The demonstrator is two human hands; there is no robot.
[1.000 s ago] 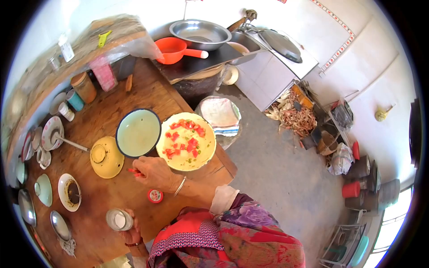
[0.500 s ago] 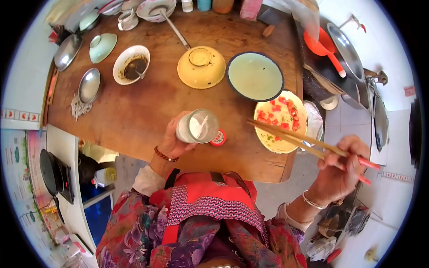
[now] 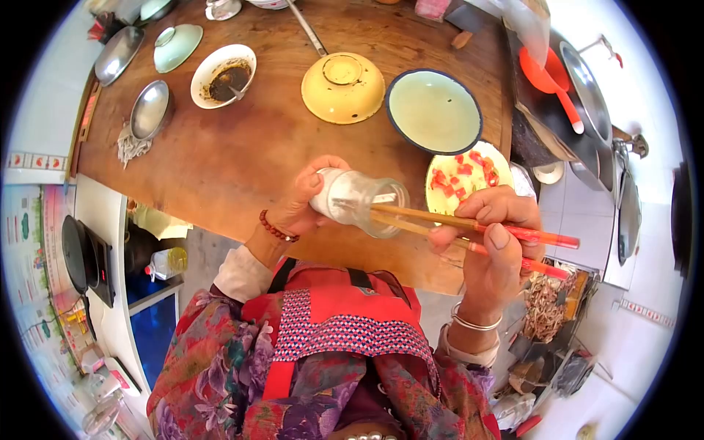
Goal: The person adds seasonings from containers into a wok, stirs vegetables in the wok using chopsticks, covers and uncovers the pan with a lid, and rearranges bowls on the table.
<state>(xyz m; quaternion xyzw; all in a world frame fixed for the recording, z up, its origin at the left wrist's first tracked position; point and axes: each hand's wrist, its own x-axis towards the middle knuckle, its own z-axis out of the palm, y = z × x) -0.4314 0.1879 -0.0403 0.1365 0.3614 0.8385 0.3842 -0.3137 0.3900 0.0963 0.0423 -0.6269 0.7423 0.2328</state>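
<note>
My left hand [image 3: 297, 202] is closed around a glass jar [image 3: 357, 203] that holds white powder. The jar tilts over to the right, its mouth facing my right hand [image 3: 499, 246]. Held in that hand is a pair of wooden chopsticks [image 3: 422, 213] with red ends; their tips reach into the jar's mouth. Just beyond my right fingers sits a pale yellow bowl [image 3: 434, 192] with chopped red pieces [image 3: 464, 170] in it, partly covered by the hand.
Behind the jar lie an overturned yellow enamel bowl [image 3: 343, 92] and a blue-rimmed basin [image 3: 434, 110]. A white bowl [image 3: 199, 86] with dark sauce and a spoon stands left on the wooden table [image 3: 242, 161]. At right, a red ladle [image 3: 565, 106] rests in a wok.
My right hand has moved left, bringing the chopsticks from over the bowl into the jar's mouth. The jar has tipped over toward the right. The view has shifted slightly.
</note>
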